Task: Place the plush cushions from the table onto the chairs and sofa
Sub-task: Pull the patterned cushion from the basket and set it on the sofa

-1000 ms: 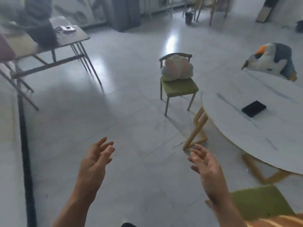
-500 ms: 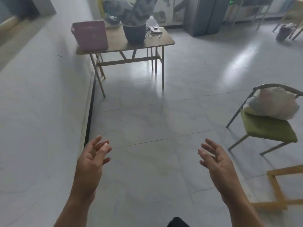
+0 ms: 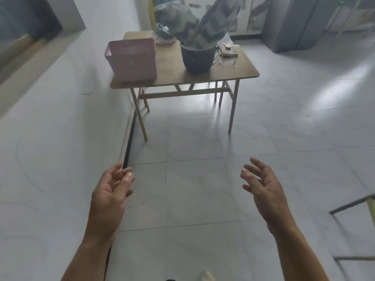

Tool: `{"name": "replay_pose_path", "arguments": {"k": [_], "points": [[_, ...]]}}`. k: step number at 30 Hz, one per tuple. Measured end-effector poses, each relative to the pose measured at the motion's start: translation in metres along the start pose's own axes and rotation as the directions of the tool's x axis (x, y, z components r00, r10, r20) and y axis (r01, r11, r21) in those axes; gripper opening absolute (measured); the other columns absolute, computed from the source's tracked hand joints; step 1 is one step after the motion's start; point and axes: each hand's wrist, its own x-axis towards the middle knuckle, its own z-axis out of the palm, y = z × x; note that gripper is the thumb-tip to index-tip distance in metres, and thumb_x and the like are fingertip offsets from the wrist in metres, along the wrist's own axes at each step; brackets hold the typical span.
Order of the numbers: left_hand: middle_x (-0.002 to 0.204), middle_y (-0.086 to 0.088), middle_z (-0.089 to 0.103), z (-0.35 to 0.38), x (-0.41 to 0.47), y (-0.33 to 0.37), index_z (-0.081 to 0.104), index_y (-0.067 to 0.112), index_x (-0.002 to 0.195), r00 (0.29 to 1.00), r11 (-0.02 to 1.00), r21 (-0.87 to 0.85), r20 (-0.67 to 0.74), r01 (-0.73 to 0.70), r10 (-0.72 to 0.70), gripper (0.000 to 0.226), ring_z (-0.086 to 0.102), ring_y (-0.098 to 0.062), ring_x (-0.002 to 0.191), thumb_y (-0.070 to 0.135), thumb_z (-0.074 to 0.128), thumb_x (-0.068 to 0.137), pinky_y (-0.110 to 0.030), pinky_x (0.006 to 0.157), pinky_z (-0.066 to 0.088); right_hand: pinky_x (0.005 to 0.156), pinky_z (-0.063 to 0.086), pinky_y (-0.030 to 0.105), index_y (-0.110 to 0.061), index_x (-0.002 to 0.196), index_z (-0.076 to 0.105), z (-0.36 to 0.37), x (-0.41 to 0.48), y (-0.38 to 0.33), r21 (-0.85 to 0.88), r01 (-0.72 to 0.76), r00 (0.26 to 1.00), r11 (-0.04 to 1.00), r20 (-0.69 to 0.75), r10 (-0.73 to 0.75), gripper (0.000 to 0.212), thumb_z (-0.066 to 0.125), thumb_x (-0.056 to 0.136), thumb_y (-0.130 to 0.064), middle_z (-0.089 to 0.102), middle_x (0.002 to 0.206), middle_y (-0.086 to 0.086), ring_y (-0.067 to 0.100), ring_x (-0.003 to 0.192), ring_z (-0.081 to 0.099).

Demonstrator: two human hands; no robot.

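Observation:
My left hand point(image 3: 110, 194) and my right hand point(image 3: 263, 188) are held out in front of me over the tiled floor, both empty with fingers spread. Ahead stands a wooden folding table point(image 3: 241, 73). On it are a pink perforated basket point(image 3: 132, 59) and a dark round basket point(image 3: 197, 57) stuffed with grey patterned plush point(image 3: 215, 19). Another grey plush piece point(image 3: 174, 15) lies behind. Only a chair leg point(image 3: 353, 203) shows at the right edge.
A raised pale platform with a black edge strip point(image 3: 129, 138) runs along the left. Small items and a cable point(image 3: 227, 54) lie on the table's right end. A grey cabinet point(image 3: 300, 23) stands at the back right. Open floor lies between me and the table.
My view has swung left, away from the round white table and the chair with the pale cushion. The wooden table now stands straight ahead and closer. Both hands stay empty and spread.

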Motion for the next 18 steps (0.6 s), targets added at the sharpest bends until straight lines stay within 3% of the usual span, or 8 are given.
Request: {"name": "replay_pose_path", "arguments": {"k": [5,9,14,18], "points": [[0.126,-0.005,0.068,0.014,0.128,0.013,0.057,0.021,0.131,0.998,0.996,-0.079,-0.044,0.032,-0.036,0.031,0.066,-0.026,0.119,0.012,0.055,0.102,-0.051,0.101,0.051,0.104,0.056,0.043,-0.032,0.147,0.048,0.078,0.129,-0.049,-0.07,0.041,0.996,0.997,0.076,-0.036,0.05,0.064,0.099,-0.034,0.061,0.139,-0.006,0.015,0.122,0.064],[0.123,-0.003,0.069,0.042,0.257,0.011,0.058,0.019,0.133,0.998,0.993,-0.11,-0.038,0.05,-0.054,0.032,0.065,-0.028,0.12,0.012,0.056,0.102,-0.049,0.1,0.052,0.105,0.055,0.047,-0.028,0.15,0.045,0.148,0.238,-0.074,-0.095,0.064,0.997,0.993,0.051,-0.059,0.054,0.063,0.1,-0.033,0.059,0.142,-0.002,0.02,0.124,0.064],[0.123,0.0,0.068,0.076,0.418,0.057,0.056,0.021,0.137,0.997,0.999,-0.041,0.075,0.011,-0.008,0.037,0.065,-0.023,0.119,0.014,0.057,0.1,-0.044,0.1,0.053,0.106,0.054,0.048,-0.028,0.149,0.046,0.217,0.354,-0.127,-0.063,0.046,0.998,0.997,-0.026,-0.048,0.053,0.063,0.099,-0.031,0.059,0.143,-0.001,0.022,0.125,0.063],[0.124,-0.001,0.068,0.121,0.524,0.102,0.054,0.022,0.136,0.985,1.0,-0.003,0.172,-0.005,0.005,0.036,0.064,-0.023,0.12,0.016,0.056,0.101,-0.038,0.098,0.053,0.106,0.054,0.045,-0.032,0.147,0.046,0.232,0.432,-0.169,-0.039,0.067,0.991,0.997,-0.116,-0.071,0.05,0.063,0.1,-0.032,0.058,0.143,-0.005,0.02,0.126,0.062]]}}
